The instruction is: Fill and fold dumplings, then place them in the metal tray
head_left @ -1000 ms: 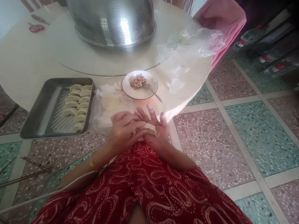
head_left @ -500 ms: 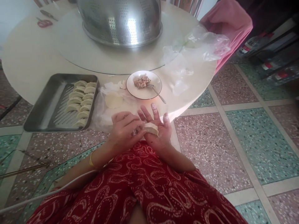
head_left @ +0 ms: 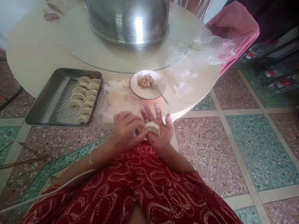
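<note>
A pale folded dumpling (head_left: 152, 128) lies across the palm of my right hand (head_left: 163, 133), whose floury fingers are stretched out and spread. My left hand (head_left: 127, 127) is closed, with thumb and forefinger pinching the dumpling's left end. Beyond my hands a white plate (head_left: 142, 94) with a dark rim holds a small heap of minced filling (head_left: 145, 81) and a metal spoon (head_left: 161, 94). A round dough wrapper (head_left: 116, 98) lies on a clear plastic bag (head_left: 105, 109) to the left. Farther left, a grey metal tray (head_left: 46, 102) holds several folded dumplings (head_left: 85, 96) in two rows along its right side.
On the round table (head_left: 25, 46), a large perforated steel colander (head_left: 128, 21) sits upside down on a glass turntable (head_left: 98, 54). Red-handled scissors (head_left: 50, 16) lie at the back left. Crumpled plastic bags (head_left: 210, 46) lie at right beside a pink-covered chair (head_left: 240, 21).
The view has shifted a little, so the table things appear slightly farther right. The dumpling shows a bit more of itself in my right palm; my left fingers remain at its end.
</note>
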`<act>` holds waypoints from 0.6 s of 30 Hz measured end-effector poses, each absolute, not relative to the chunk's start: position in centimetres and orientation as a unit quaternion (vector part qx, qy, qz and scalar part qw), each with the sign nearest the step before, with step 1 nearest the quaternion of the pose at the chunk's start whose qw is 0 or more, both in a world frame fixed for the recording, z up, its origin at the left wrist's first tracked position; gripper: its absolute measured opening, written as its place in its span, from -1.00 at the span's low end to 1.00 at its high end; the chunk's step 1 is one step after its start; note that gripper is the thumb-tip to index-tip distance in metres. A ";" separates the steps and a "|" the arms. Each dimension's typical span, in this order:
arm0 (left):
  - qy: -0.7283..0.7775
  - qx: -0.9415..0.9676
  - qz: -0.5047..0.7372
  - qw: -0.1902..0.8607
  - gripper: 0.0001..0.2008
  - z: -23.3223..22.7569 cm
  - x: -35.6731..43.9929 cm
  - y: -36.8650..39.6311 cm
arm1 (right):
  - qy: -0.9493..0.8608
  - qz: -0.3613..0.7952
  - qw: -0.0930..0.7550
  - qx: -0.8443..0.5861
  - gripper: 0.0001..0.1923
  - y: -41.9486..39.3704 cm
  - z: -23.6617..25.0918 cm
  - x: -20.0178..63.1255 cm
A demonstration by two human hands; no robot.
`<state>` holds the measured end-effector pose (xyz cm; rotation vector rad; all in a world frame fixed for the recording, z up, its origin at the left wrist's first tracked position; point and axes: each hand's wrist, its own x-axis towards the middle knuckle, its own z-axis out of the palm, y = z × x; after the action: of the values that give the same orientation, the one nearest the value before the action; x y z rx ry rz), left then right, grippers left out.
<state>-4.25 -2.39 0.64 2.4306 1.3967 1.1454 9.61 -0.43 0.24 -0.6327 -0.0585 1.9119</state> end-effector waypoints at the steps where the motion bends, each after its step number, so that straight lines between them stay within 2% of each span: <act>1: 0.464 0.801 0.373 0.054 -0.89 0.5 -4.3 -2.5 | -0.030 0.802 0.534 -0.265 -0.54 -0.4 0.2 9.6; 9: 0.479 0.800 0.359 0.050 -0.92 0.2 -4.6 -2.8 | -0.055 0.800 0.534 -0.267 -0.55 -0.3 -0.1 9.5; 18: 0.488 0.799 0.339 0.095 -0.83 0.0 -4.7 -3.1 | -0.039 0.794 0.538 -0.280 -0.52 -0.3 -0.1 9.3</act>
<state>-4.68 -3.09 -0.02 2.3683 1.4454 1.0035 9.25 -0.32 -0.06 -0.6661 -0.0937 1.8891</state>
